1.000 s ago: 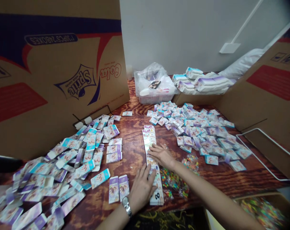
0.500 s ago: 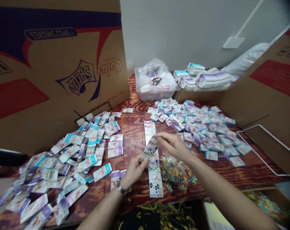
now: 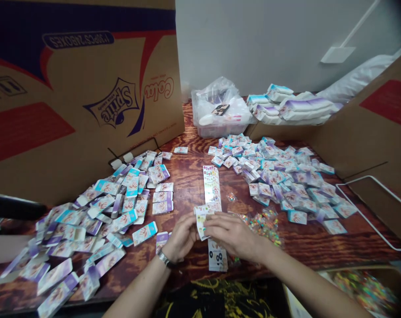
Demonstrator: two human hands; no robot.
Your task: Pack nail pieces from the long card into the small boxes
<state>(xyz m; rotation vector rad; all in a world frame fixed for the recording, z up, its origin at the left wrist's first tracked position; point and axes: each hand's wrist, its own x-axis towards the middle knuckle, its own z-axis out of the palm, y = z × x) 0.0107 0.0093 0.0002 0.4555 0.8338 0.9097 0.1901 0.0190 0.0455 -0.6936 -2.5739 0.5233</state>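
Note:
Between my two hands is a folded sticker sheet, its printed face partly turned toward me. My left hand, with a metal watch on the wrist, grips its left edge. The fingers of my right hand lie across its right side and hide part of it. Under and behind my hands, a stack of long sticker sheets lies on the table. Right of the stack are small clear bags of colourful bits, partly covered by my right hand. One small bag lies apart from them.
Small flat boxes are heaped on the left, and more small boxes on the right. Large cartons stand at both sides. At the back is a plastic tub beside wrapped packs. Another person's arm reaches in at left.
The sticker sheet, hanging loosely between my hands before, is now folded smaller. My right hand has come down and left, close to my left hand. A single small bag now shows beside the stack.

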